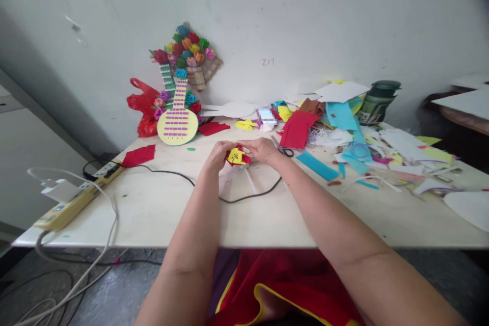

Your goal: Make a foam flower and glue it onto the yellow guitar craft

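On the wall (324, 20) behind the worktop (183, 224) I'm seeing small reddish characters, seeming to spell 217, though the 1st could be a Z. The dark green bottle (376, 104) at the back right is carrying a pale marking on its side, too small for me to read. A phone-like screen (267, 116) is showing only as blurred blocks, so nothing on it is coming through.

The person's fingers are partly covering the paper flower (236, 157), and I'm not making out where its red edges are ending beneath them. A pale strip (250, 181) is lying just below it, and I cannot tell whether the 2 are joined. The black cable (250, 196) is passing behind the left forearm and disappearing by the right one. Scissors (284, 148) are poking out beyond the right hand (262, 151), and the right forearm is running off the bottom of my view.

The flower is sitting between the hands, over the middle of the worktop. Its centre is showing bright yellow, crumpled and folded, with thin dark lines in the middle, and deep red petals are spreading around it. The left hand (220, 154) is gripping its left edge with bent fingers; the right hand is pinching its upper right edge.
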{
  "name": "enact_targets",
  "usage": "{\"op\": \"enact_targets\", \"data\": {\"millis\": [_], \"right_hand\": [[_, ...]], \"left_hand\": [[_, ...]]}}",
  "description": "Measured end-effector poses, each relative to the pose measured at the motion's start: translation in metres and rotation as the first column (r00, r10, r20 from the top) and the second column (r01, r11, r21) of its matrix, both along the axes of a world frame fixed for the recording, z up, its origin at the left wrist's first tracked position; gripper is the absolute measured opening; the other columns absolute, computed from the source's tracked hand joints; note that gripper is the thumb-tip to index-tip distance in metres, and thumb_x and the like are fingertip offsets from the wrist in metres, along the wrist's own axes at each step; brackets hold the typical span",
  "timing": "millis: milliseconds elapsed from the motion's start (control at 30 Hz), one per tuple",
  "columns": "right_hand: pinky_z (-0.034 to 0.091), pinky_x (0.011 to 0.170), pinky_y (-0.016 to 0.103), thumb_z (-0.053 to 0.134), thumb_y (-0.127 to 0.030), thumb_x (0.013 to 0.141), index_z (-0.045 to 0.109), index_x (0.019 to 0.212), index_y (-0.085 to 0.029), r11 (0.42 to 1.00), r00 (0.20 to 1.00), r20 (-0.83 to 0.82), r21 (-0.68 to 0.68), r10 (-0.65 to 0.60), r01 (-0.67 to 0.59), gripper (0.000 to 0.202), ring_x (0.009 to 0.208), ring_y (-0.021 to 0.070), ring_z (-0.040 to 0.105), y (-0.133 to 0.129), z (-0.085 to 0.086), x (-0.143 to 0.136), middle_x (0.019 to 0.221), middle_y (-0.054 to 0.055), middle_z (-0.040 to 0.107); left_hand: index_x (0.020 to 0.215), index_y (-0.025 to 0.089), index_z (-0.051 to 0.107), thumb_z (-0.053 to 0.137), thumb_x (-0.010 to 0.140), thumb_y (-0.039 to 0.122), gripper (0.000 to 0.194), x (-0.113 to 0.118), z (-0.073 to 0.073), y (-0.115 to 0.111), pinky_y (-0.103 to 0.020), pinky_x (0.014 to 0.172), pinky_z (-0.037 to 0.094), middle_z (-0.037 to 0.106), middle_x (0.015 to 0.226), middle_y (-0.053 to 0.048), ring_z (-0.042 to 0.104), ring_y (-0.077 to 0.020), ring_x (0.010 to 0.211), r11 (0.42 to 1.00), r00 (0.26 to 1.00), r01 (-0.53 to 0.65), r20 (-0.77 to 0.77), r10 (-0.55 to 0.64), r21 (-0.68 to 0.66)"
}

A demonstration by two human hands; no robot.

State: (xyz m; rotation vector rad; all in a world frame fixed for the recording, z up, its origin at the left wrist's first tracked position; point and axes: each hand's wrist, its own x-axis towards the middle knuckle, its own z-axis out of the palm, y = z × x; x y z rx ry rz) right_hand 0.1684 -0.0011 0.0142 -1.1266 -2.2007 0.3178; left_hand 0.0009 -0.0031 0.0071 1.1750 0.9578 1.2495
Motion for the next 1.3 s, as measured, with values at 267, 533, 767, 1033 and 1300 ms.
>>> {"op": "enact_targets", "data": {"millis": [267, 533, 767, 1033, 1300], "right_hand": [[0.04, 0.064, 0.022, 0.044, -0.037, 0.084, 0.069, 0.092, -0.023, 1.0, 0.997, -0.074, -0.009, -0.01, 0.009, 0.03, 0.077, 0.0145, 0.059, 0.0017, -0.001, -0.0014, 0.086, 0.001, 0.069], [0.036, 0.063, 0.021, 0.045, -0.031, 0.083, 0.07, 0.084, -0.021, 0.994, 0.999, -0.033, 0.107, 0.018, -0.015, 0.027, 0.075, 0.0123, 0.056, 0.0096, -0.0051, 0.0001, 0.083, 0.001, 0.067], [0.037, 0.062, 0.021, 0.046, -0.027, 0.082, 0.071, 0.083, -0.021, 0.979, 1.0, 0.021, 0.202, 0.012, -0.016, 0.026, 0.074, 0.0125, 0.057, 0.0068, -0.0032, -0.0003, 0.081, 0.002, 0.067], [0.039, 0.062, 0.02, 0.05, -0.024, 0.08, 0.072, 0.085, -0.022, 0.982, 1.0, 0.005, 0.189, -0.029, 0.028, 0.022, 0.075, 0.0126, 0.06, 0.0068, -0.0038, -0.0018, 0.083, 0.002, 0.069], [0.042, 0.067, 0.021, 0.054, -0.021, 0.077, 0.072, 0.078, -0.021, 0.971, 0.999, -0.05, 0.239, 0.002, 0.01, 0.018, 0.08, 0.0131, 0.06, 0.0089, -0.0051, -0.0046, 0.089, 0.002, 0.068]], "left_hand": [[0.055, 0.011, 0.062, 0.068, 0.054, 0.027, 0.017, 0.0023, 0.0018, -0.0026, -0.023, 0.052, 0.039, 0.06, 0.054, -0.002, 0.053, -0.011, 0.05, 0.996, 0.996, 0.078, -0.042, -0.076, 0.052], [0.061, 0.011, 0.063, 0.068, 0.057, 0.028, 0.018, -0.0002, -0.0029, 0.0025, -0.023, 0.053, 0.039, 0.061, 0.057, -0.003, 0.055, -0.012, 0.053, 0.991, 0.99, 0.121, -0.078, -0.116, 0.064], [0.06, 0.011, 0.064, 0.068, 0.056, 0.026, 0.016, 0.0005, -0.0018, 0.001, -0.024, 0.054, 0.039, 0.061, 0.057, -0.003, 0.055, -0.0122, 0.053, 0.989, 0.989, 0.137, -0.064, -0.134, 0.051], [0.059, 0.011, 0.064, 0.067, 0.055, 0.024, 0.014, 0.0021, -0.0026, 0.0012, -0.024, 0.055, 0.04, 0.062, 0.057, -0.003, 0.055, -0.0125, 0.053, 0.991, 0.991, 0.128, -0.039, -0.126, 0.046], [0.056, 0.011, 0.063, 0.067, 0.053, 0.023, 0.013, 0.0027, -0.0034, 0.0018, -0.023, 0.053, 0.038, 0.059, 0.054, -0.002, 0.053, -0.0114, 0.051, 0.994, 0.996, 0.091, -0.025, -0.09, 0.052]]}}
